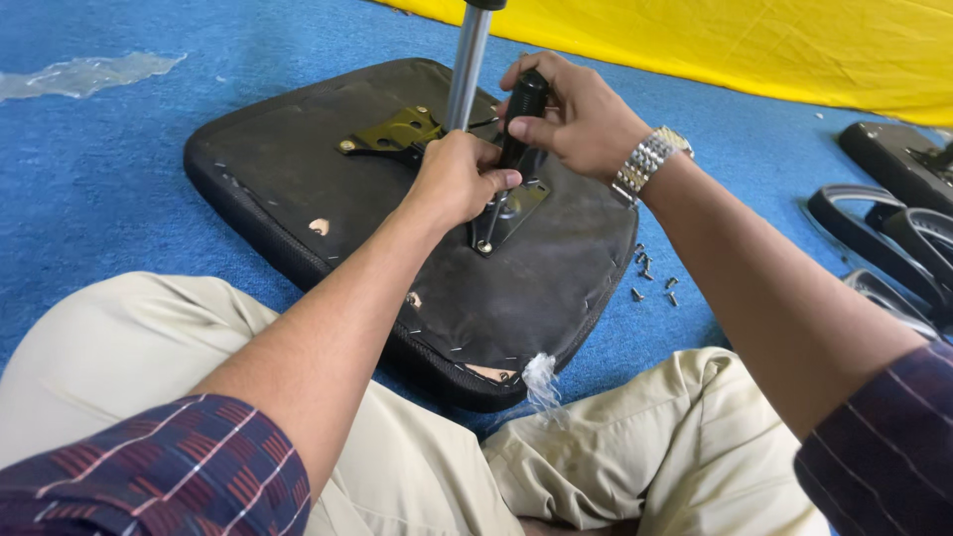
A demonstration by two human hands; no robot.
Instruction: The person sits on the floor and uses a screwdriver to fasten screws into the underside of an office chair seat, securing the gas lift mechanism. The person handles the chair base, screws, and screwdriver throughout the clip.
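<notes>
Floor: we're sat on blue carpet (99, 179), with a yellow sheet (754, 45) along the far edge.
Seat: the black chair seat (298, 189) lies upside down on the carpet, just past our knees, its near edge touching our trouser legs.
Armrests: a few black chair parts (888, 233) sit off to our right, well apart from the seat.
Pole: a shiny metal column (467, 69) stands upright from the middle of the seat.
Bracket: the metal mounting plate (397, 134) is flat on the seat's underside around the pole's base.
Left hand: our left hand (455, 179) is curled tight into a fist low down by the plate; we can't tell exactly what's inside it.
Right hand: our right hand (571, 114) has its fingers wrapped closed round the black screwdriver handle (524, 99), thumb pressed on its side.
Screws: loose screws (653, 278) lie scattered on the carpet beside the seat's right edge.
</notes>
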